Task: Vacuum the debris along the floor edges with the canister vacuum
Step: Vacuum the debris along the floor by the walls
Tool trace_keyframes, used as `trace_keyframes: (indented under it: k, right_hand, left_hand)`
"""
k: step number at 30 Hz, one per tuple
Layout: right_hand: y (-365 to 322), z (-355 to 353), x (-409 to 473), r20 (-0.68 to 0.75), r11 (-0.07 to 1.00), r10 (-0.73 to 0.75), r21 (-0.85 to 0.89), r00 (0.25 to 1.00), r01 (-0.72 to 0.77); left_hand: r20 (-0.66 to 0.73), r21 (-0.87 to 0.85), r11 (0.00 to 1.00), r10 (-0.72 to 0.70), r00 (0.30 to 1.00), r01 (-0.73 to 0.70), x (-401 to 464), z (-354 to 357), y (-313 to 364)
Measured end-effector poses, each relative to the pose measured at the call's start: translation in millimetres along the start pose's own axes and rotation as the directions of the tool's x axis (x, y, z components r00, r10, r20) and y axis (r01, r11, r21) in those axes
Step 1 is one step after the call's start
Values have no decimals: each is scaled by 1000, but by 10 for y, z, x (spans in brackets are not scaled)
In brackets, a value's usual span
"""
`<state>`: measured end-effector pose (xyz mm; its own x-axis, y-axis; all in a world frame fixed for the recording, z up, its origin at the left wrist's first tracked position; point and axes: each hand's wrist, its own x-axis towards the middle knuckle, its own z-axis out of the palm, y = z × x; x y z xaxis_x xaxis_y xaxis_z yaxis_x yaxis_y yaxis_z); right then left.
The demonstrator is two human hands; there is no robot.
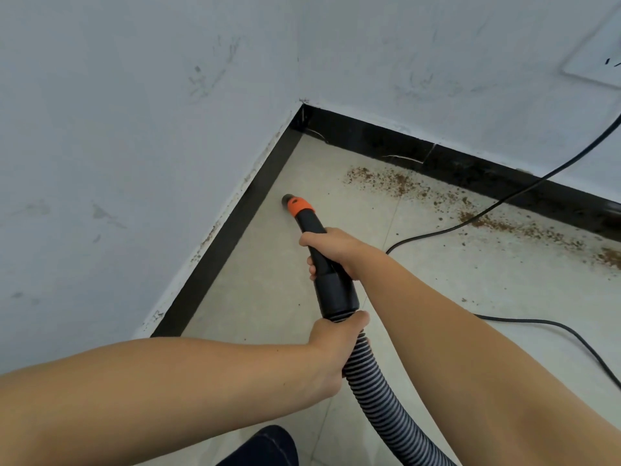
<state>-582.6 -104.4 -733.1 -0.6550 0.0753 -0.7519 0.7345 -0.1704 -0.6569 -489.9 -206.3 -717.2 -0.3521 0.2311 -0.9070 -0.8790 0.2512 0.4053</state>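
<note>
— Grip? Writing?
— No legible writing. Your right hand (331,250) grips the nozzle (304,216); left hand (336,344) curls round the hose (373,381).
— Debris (386,181)?
— Right of nozzle, along the black skirting (470,166); open tile between.

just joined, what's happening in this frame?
A person is vacuuming a floor corner. The right hand grips the black wand behind the orange-collared nozzle, which points at the floor beside the left baseboard. The left hand holds the ribbed hose just below the cuff. Brown debris lies in a band along the far baseboard, not yet picked up. A black power cord crosses that debris.
</note>
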Motion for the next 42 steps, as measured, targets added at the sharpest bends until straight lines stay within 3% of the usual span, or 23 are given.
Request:
trace_keyframes:
  k: [6, 12, 18, 25, 36, 42]
  right_hand:
    - [255, -78, -297, -127, 997, 22, 81, 992, -11]
    - [744, -350, -749, -304, 953, 111, 303, 946, -14]
    - [820, -678, -795, -431, 923, 124, 381, 894, 56]
    - [461, -677, -504, -286, 961, 40, 273, 957, 41]
    - [120, -498, -175, -128, 996, -1, 89, 992, 13]
    - [4, -425, -66, -171, 989, -27, 140, 985, 51]
  left_hand:
    - [70, 70, 996, -55, 996, 50, -140, -28, -231]
    - [164, 260, 949, -226, 960, 179, -308, 115, -509]
    - [210, 313, 945, -167, 963, 96, -247, 330, -448]
    - [168, 214, 976, -78, 983, 41, -123, 418, -252]
    - [76, 96, 995, -3, 997, -4, -2, 347, -27]
    - [55, 88, 995, 42, 998, -47, 104, 239, 115]
